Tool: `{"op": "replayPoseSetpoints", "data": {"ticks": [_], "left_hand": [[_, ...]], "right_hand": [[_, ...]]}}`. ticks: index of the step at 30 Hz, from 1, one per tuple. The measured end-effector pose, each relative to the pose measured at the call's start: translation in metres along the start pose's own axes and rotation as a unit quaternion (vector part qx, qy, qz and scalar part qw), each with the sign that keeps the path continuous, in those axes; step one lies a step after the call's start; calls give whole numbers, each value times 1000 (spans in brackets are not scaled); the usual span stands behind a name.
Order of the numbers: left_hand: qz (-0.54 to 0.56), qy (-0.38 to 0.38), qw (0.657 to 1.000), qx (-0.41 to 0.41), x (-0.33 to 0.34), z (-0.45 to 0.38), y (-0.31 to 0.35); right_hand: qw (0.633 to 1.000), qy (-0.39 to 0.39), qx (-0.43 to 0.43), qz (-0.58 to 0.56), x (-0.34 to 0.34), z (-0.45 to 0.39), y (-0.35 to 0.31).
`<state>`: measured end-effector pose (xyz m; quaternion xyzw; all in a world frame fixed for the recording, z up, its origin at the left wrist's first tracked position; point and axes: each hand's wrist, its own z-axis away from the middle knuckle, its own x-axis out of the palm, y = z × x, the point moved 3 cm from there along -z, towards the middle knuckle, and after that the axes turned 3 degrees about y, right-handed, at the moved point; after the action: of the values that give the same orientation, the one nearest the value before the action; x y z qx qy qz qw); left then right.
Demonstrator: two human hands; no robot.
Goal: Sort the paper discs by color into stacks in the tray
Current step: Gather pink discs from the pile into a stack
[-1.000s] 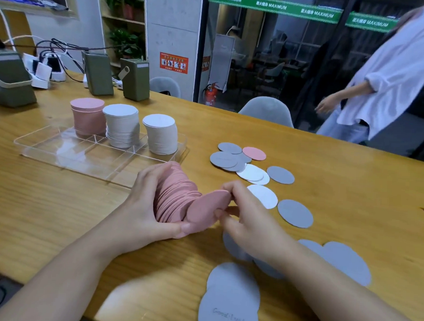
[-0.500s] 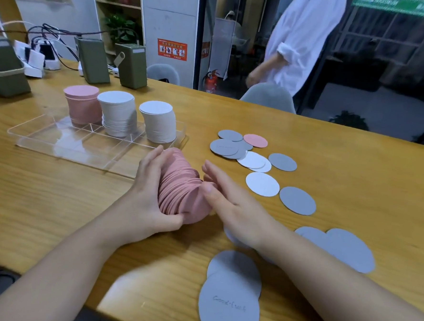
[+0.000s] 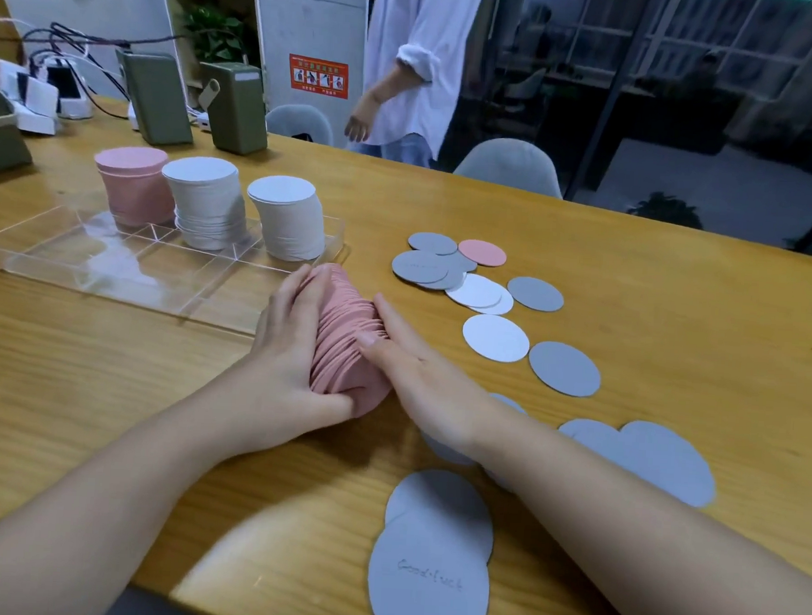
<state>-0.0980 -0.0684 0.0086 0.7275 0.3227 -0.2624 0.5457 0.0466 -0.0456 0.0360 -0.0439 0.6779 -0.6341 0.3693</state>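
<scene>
A bundle of pink discs lies on its edge on the table, squeezed between both hands. My left hand curls round its left side, thumb under the near end. My right hand presses flat against its right side with straight fingers. The clear tray at the left holds a pink stack, a grey-white stack and a white stack along its far row. Loose grey discs, white discs and one pink disc lie to the right.
Larger grey discs lie near the front edge and by my right forearm. Green boxes and chargers with cables stand at the far left. A person in a white shirt stands behind the table, beside grey chairs.
My right hand laid the pink disc it pinched onto the bundle, then flattened against the bundle's side. The person behind the table walked from right to left.
</scene>
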Motion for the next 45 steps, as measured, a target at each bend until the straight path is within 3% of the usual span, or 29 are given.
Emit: {"op": "replayPoseSetpoints", "data": {"ticks": [5,10,13,16,18,21,23,27,29,34,36,41,45], "left_hand": [[9,-25,1000,15,4,-27,0],[30,1,999,37,7,-40,-2],[51,19,997,45,9,-38,-5],[62,16,997,47,9,-37,-6],[68,13,996,51,8,-37,-6],[72,8,996,53,7,-38,-6],[70,9,996,53,7,-39,-6],[74,5,995,59,7,-40,-6],[74,4,995,60,7,-40,-7],[75,6,995,67,7,-40,-7],[78,8,994,75,7,-40,-6],[78,7,994,78,8,-40,-7],[78,7,994,77,8,-40,-7]], "right_hand": [[1000,4,-1,6,-17,-9,8],[999,-35,-30,-19,-32,-7,8],[995,7,-74,64,-52,-20,13],[963,142,-61,219,-88,-55,31],[937,182,-44,296,-109,-78,43],[918,234,13,319,-137,-106,61],[911,231,42,339,-149,-119,68],[917,141,91,361,-154,-135,78],[915,159,110,355,-156,-137,81],[842,219,39,492,-158,-142,82],[844,242,33,477,-160,-139,81],[888,352,-68,286,-153,-94,61],[929,313,-155,122,-124,-42,48]]}}
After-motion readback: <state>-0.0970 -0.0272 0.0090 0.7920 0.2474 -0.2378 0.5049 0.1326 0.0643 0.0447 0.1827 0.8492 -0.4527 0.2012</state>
